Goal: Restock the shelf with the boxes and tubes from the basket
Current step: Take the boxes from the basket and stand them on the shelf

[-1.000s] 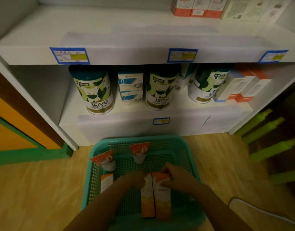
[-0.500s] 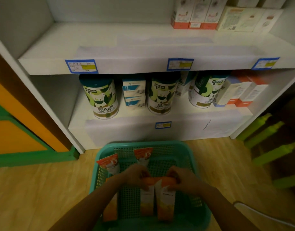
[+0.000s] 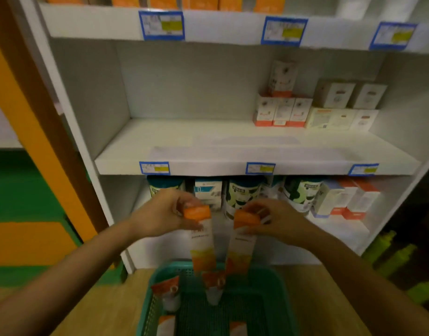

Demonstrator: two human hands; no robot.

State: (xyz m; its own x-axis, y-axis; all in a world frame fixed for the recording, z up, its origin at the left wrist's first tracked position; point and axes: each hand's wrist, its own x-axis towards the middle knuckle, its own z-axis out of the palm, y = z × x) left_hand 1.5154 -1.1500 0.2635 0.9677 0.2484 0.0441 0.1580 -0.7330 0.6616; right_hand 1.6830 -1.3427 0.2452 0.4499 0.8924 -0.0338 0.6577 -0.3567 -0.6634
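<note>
The white shelf unit [image 3: 232, 151] fills the frame, its middle shelf bare at left. Bottom centre, the green basket [image 3: 276, 282] holds two tubes [image 3: 168, 293]. Above it, the left hand [image 3: 163, 214] and right hand [image 3: 276, 223] each pinch a tall orange-topped box [image 3: 202, 241] by its upper end, fingers clamped; either could swing, slip or tip on landing.

The left hand [image 3: 163, 214] grips a tall orange-and-white carton [image 3: 201, 238] by its top; at three o'clock of it, the right hand [image 3: 275, 220] grips a matching carton [image 3: 242, 243]. Both hang above the green plastic mesh basket [image 3: 278, 287], at six o'clock.
</note>
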